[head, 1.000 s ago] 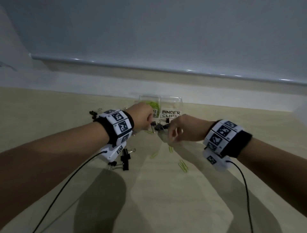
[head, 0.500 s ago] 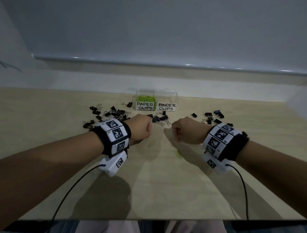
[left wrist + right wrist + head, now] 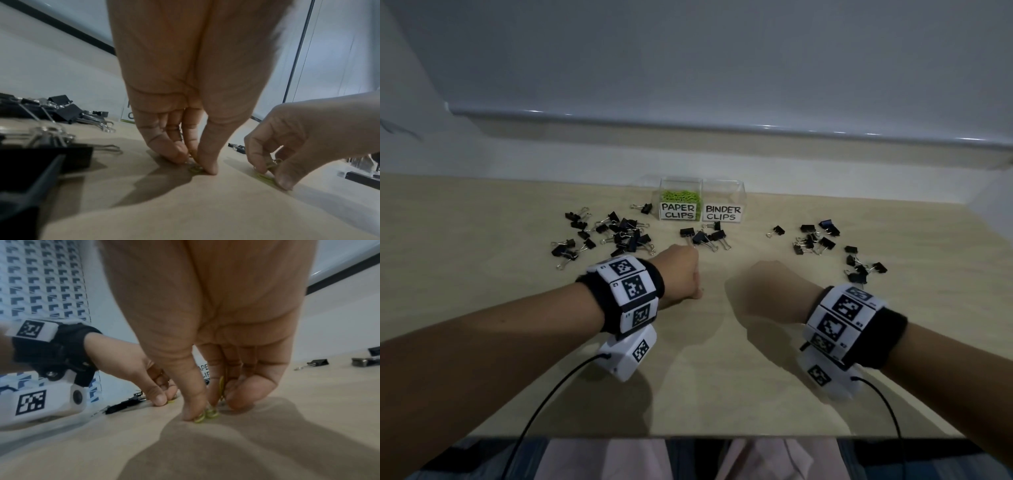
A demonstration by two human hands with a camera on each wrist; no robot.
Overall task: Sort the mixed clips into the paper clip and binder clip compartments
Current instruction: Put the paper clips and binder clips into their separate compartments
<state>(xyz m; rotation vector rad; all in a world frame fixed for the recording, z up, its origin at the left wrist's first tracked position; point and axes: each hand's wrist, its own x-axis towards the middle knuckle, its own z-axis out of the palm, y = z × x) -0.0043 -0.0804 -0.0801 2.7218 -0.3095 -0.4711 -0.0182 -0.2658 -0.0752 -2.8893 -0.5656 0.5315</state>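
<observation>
Paper clips, green, lay pinched against the table [image 3: 705,394] under both hands. Left hand [image 3: 681,275] had thumb and fingertips closed on one green clip [image 3: 196,169]; right hand [image 3: 767,294] pinched another [image 3: 205,416], with more clips tucked in its curled fingers [image 3: 252,386]. Both hands worked near the clear two-part box [image 3: 722,186], on its near side. Its PAPER CLIPS compartment [image 3: 680,200] held a green heap. Black binder clips [image 3: 616,234] lay scattered left, right and just in front of the box.
</observation>
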